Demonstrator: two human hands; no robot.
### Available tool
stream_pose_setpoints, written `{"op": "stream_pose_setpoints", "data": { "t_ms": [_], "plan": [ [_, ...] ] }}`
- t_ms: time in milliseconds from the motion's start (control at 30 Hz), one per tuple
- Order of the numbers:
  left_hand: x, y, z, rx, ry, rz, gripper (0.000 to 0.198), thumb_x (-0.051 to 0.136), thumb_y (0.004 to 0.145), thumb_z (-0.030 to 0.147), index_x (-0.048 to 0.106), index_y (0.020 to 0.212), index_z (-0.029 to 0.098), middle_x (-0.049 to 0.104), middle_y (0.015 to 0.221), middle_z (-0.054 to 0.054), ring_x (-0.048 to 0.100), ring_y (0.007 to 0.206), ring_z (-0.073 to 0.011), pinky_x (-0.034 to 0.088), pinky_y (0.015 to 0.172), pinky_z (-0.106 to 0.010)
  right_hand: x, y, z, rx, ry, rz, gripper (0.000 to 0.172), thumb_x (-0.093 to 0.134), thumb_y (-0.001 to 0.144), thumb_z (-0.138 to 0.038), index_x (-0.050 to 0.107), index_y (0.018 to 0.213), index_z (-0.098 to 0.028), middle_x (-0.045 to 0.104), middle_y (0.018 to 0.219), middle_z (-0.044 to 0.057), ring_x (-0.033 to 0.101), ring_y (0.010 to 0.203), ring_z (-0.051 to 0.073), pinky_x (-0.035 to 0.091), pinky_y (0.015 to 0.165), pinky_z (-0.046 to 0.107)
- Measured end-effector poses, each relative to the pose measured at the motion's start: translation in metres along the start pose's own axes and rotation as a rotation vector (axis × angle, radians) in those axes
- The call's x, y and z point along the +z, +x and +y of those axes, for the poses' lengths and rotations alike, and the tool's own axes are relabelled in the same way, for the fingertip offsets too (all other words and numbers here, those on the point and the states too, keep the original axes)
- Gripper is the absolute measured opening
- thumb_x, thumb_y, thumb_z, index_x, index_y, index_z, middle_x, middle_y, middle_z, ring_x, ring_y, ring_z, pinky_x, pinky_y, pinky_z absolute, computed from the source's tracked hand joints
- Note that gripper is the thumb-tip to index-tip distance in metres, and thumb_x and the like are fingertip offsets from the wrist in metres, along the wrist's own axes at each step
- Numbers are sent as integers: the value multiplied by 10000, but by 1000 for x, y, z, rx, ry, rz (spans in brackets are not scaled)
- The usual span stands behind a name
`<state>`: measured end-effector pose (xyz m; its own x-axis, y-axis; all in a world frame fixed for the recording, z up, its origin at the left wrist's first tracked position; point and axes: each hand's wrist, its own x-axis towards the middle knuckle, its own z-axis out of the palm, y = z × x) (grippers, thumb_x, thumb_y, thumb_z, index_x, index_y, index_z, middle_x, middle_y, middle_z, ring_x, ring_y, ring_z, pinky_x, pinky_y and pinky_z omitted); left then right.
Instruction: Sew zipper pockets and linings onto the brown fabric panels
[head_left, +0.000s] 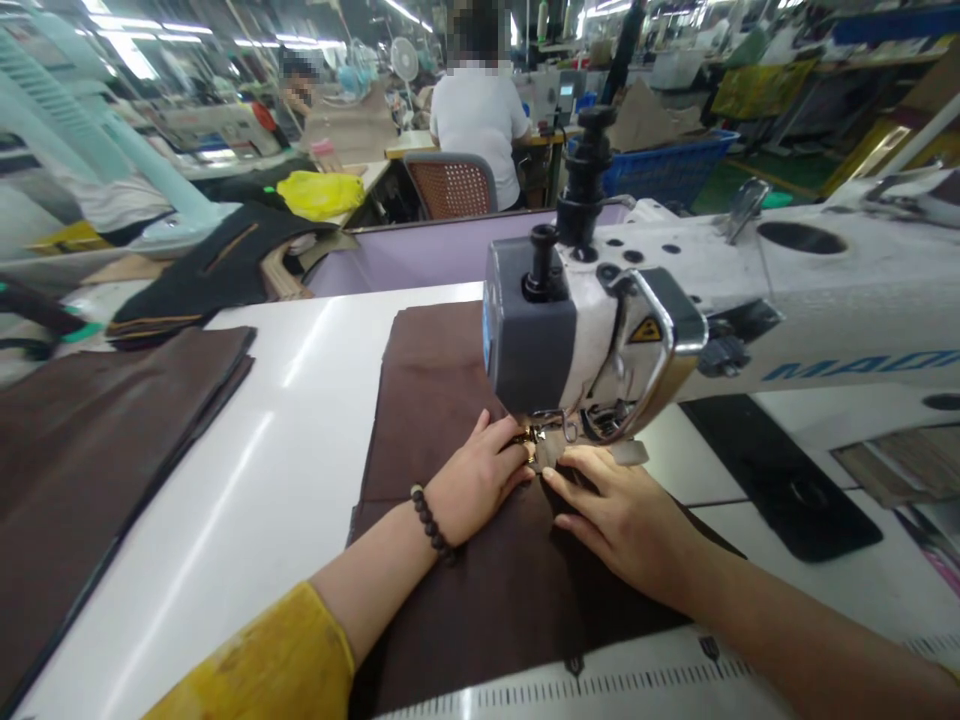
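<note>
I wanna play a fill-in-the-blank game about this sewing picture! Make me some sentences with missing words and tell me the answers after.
1. A beaded bracelet circles the person's ____ wrist.
2. The material under the left hand and right hand is coloured ____.
3. The letters on the sewing machine are coloured ____.
4. The left sleeve is coloured ____.

Missing words: left; brown; blue; yellow.

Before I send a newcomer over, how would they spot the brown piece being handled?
Find the white sewing machine at right. Below its head lies the dark brown piece. Unlike the brown stack at left, it has the left hand and right hand on it.
</note>
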<state>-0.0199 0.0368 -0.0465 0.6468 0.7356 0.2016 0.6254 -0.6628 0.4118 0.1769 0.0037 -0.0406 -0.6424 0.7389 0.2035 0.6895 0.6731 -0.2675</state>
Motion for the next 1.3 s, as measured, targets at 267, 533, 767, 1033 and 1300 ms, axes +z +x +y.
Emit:
{"op": "stream_pose_setpoints", "data": {
  "t_ms": [267, 533, 767, 1033, 1300],
  "plan": [
    [1, 3, -6, 8, 37, 2, 123, 470, 849, 202, 564, 894, 136, 536, 1002, -87, 511, 959, -207, 344, 964, -493, 0, 1, -2, 35, -9, -9, 298, 484, 827, -227, 544, 1106, -140, 529, 1102, 113, 472, 1026, 244, 419, 862, 403],
    [0, 10, -14, 17, 31, 16, 133, 467, 854, 193, 563, 933, 144, 522, 1085, -94, 457, 1092, -233, 289, 997, -506, 2, 3, 4, -12, -73, 64, 297, 456, 838, -211, 530, 1117, -141, 521, 1173, 114, 481, 1062, 246, 415, 884, 444],
    [-4, 18, -19, -3, 30, 13, 114, 492, 839, 175, 598, 874, 152, 535, 1116, -87, 447, 1115, -229, 261, 1015, -497, 2, 4, 4, -6, -108, 72, 338, 456, 832, -199, 497, 1160, -128, 500, 1218, 127, 484, 1084, 251, 417, 897, 460],
    [-3, 20, -24, 1, 32, 16, 151, 485, 844, 180, 598, 943, 164, 531, 1148, -86, 463, 1105, -218, 250, 1020, -498, 5, 6, 6, 17, -146, 69, 332, 449, 832, -208, 510, 1153, -152, 507, 1214, 117, 495, 1074, 264, 485, 796, 428],
    [-4, 22, -26, 7, 15, 15, 188, 498, 834, 161, 586, 999, 176, 504, 1200, -77, 434, 1141, -220, 236, 1027, -503, 6, 8, 6, 10, -161, 69, 327, 425, 845, -214, 502, 1153, -136, 520, 1190, 131, 509, 1050, 244, 490, 770, 407]
  ]
}}
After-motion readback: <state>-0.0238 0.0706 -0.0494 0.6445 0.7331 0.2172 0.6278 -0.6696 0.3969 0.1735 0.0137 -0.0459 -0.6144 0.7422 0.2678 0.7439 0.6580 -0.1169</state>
